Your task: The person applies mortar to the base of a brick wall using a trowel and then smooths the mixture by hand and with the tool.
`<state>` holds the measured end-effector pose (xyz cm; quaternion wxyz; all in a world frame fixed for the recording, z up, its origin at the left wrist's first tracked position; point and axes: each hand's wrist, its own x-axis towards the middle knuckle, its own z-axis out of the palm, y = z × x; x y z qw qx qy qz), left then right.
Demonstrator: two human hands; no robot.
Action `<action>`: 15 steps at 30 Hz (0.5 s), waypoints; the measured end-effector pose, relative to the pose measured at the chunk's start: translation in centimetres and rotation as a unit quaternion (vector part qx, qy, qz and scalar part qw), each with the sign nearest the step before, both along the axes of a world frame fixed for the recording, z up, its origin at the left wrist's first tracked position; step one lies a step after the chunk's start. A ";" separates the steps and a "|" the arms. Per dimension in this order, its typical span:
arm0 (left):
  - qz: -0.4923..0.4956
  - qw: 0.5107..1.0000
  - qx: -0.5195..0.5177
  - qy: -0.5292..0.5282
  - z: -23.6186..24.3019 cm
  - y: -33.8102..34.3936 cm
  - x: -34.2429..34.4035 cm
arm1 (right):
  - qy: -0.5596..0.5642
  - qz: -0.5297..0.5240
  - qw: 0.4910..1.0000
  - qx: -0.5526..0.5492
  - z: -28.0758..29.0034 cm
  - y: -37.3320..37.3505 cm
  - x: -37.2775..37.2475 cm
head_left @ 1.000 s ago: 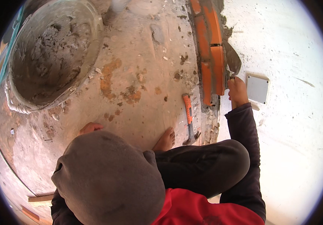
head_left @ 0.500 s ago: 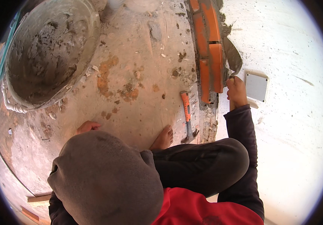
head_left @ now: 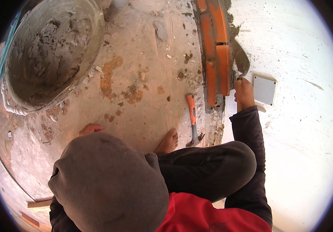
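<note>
My right hand [head_left: 244,94] is closed round the handle of a trowel [head_left: 240,58]. The trowel's grey, mortar-smeared blade points away from me, beside the right edge of the orange bricks [head_left: 222,65]. Those bricks lie in a narrow course with grey mortar [head_left: 209,34] between and around them, along the white wall [head_left: 298,127]. At the left, part of what looks like my left hand [head_left: 90,129] shows past a grey cloth-covered shape [head_left: 108,181]; its fingers are mostly hidden. A hammer [head_left: 192,116] with an orange and black handle lies on the floor, left of the bricks.
A large round tub [head_left: 10,83] holding wet grey mortar stands at the far left. My bare foot [head_left: 168,141] and bent right knee [head_left: 213,166] are near the hammer. A pale square cover plate [head_left: 264,90] sits in the white wall. Mortar crumbs and chips dot the floor [head_left: 143,112].
</note>
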<state>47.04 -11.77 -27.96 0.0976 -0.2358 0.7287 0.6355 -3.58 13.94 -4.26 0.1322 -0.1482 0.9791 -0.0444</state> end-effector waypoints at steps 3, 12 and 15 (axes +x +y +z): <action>-0.005 0.999 0.003 -0.045 1.1 -0.2 -0.5 | -0.005 -0.015 1.000 -0.005 -0.1 -0.4 0.2; -0.033 0.996 -0.005 -0.081 1.0 -0.6 -0.9 | 0.005 -0.007 1.000 -0.007 -0.3 -0.3 0.2; 0.002 0.999 0.014 -0.050 0.6 -0.2 -0.4 | -0.002 0.000 1.000 -0.009 -0.3 -0.5 0.1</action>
